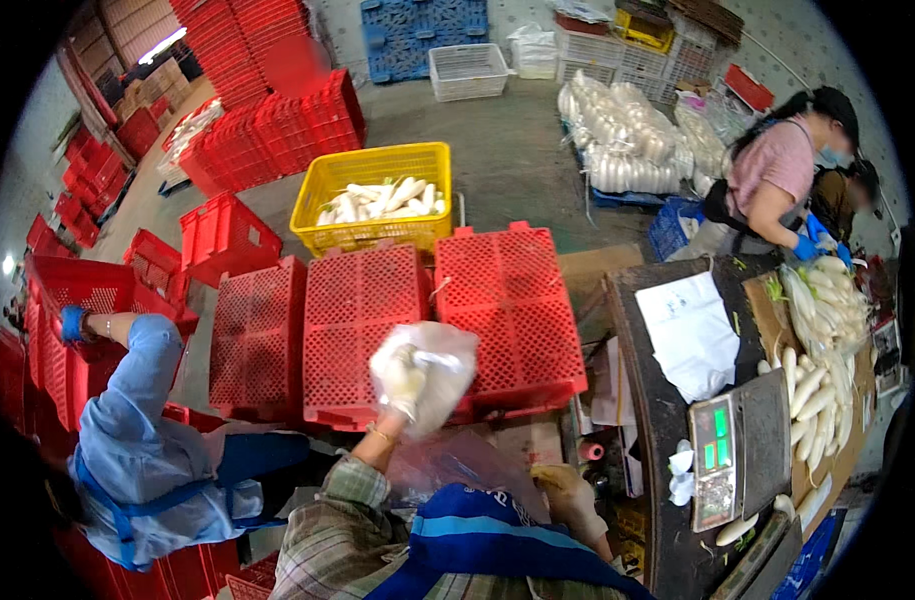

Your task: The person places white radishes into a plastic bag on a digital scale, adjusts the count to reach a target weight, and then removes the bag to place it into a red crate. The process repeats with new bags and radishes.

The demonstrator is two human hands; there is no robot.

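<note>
My left hand (403, 384), in a whitish glove, is closed on a clear plastic bag (447, 362). Hand and bag are over the upturned red crates (365, 318), in front of me. My right hand (569, 497), also gloved, is low beside my blue apron (467, 520); its fingers do not show clearly. Between my arms lies thin, pinkish see-through plastic (462, 462). Past the red crates, a yellow crate (372, 235) holds several white radishes (402, 196).
To the right, a dark table (657, 420) bears a scale (715, 462), a white bag (687, 325) and piled radishes (817, 400). A person in pink (772, 180) with blue gloves works at its far end. Another in light blue (142, 430) is close at left. Stacked red crates (277, 130) stand behind.
</note>
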